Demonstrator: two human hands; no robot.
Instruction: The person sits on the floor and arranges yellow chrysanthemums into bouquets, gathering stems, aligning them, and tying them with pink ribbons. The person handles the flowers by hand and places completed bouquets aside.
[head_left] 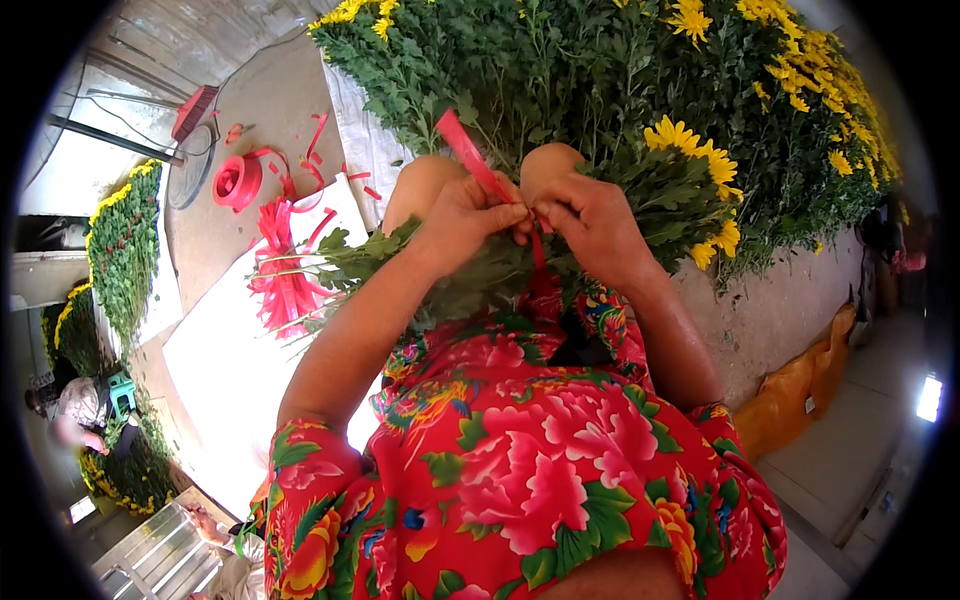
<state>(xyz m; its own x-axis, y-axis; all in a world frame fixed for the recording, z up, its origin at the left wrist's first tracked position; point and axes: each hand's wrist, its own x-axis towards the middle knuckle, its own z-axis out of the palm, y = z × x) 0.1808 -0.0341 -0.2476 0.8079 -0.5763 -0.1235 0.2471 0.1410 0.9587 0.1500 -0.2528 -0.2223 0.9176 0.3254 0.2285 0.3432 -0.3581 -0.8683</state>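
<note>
A bunch of yellow chrysanthemums (716,165) lies across my lap, flower heads to the right and stems to the left. A red ribbon (462,143) runs over the bunch between my knees, one end sticking up to the far left and another part hanging toward my body. My left hand (468,212) pinches the ribbon between thumb and fingers. Close beside it, my right hand (594,222) is closed on the ribbon too, fingers curled. Whether a knot is formed there cannot be made out.
A large heap of yellow chrysanthemums (590,80) spreads beyond my knees. To the left are cut red ribbon strips (283,275), a red ribbon roll (237,184), a broom (194,112) and more flower piles (125,240). Another person (80,410) is at far left. An orange sheet (800,385) lies right.
</note>
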